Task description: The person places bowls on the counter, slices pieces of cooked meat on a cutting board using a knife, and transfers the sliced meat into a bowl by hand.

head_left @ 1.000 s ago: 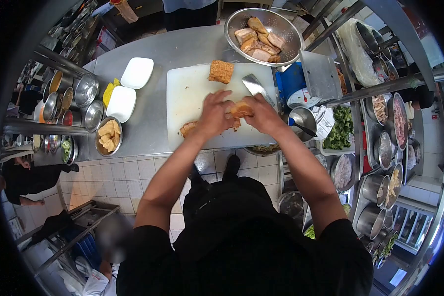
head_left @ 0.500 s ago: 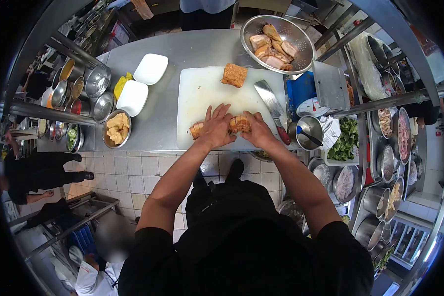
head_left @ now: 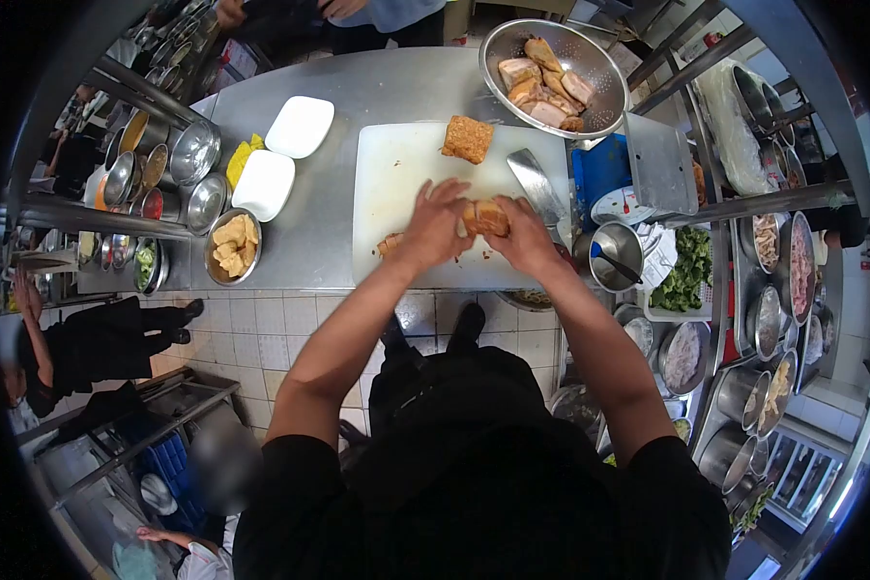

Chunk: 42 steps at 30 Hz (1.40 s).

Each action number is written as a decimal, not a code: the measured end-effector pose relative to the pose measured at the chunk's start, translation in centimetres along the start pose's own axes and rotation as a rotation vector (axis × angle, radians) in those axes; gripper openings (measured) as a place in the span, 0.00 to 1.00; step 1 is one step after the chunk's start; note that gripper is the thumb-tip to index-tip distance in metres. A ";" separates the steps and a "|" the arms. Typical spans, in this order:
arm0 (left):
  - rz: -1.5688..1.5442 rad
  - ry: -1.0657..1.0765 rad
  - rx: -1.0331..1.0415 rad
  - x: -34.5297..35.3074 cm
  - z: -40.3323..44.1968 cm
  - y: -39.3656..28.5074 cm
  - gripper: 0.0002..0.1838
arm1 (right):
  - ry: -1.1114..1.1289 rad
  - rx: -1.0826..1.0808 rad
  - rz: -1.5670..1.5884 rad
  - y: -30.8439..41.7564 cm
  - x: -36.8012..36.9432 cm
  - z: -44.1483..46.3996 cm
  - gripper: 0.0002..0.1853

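A cut block of crispy roast pork point(head_left: 485, 218) is between my hands above the white cutting board point(head_left: 382, 159). My right hand point(head_left: 530, 242) is closed around the pork's right end. My left hand point(head_left: 437, 229) is at its other end, fingers apart, with the thumb beside or touching the meat. Some smaller pork pieces point(head_left: 390, 245) lie on the board, partly hidden by my left hand. Farther up the board sits a square, brown-crusted pork piece point(head_left: 468, 140). A cleaver point(head_left: 536, 186) rests at the right, its handle mostly covered by my right hand.
A colander point(head_left: 604, 72) of meat stands at the back right. Two white dishes point(head_left: 300, 128) and a bowl of yellowish chunks point(head_left: 232, 248) are at left. A steel pot point(head_left: 617, 253) and leafy greens point(head_left: 688, 271) are at right. A person point(head_left: 387, 19) stands across the table.
My hands have moved slightly up the board, and the pork between them is turned and appears lifted. My left fingers have spread from the meat. The person opposite now shows their hands.
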<state>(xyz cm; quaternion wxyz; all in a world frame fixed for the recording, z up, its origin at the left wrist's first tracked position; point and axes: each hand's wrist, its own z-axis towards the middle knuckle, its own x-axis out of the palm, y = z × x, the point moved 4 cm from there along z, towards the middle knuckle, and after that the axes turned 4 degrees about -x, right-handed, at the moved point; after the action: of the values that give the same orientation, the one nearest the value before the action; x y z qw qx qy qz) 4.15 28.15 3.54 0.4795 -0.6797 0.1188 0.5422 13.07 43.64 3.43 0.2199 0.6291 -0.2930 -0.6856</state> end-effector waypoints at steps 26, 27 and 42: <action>0.116 0.091 -0.217 -0.2 -6.0 4.7 0.34 | 0.274 0.411 0.625 -1.3 8.1 0.4 0.26; 0.128 0.113 -0.202 -0.2 -5.8 4.5 0.33 | 0.273 0.412 0.626 -1.2 7.8 0.4 0.26; 0.019 0.056 -0.083 -2.0 -2.5 4.7 0.34 | 0.233 0.494 0.873 0.4 4.6 2.2 0.33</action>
<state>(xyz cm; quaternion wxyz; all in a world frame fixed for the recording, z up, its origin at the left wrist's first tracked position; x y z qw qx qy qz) 1.71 23.11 2.73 0.4425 -0.7126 0.1158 0.5319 10.35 40.50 0.38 0.3615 0.5535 -0.6552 -0.3656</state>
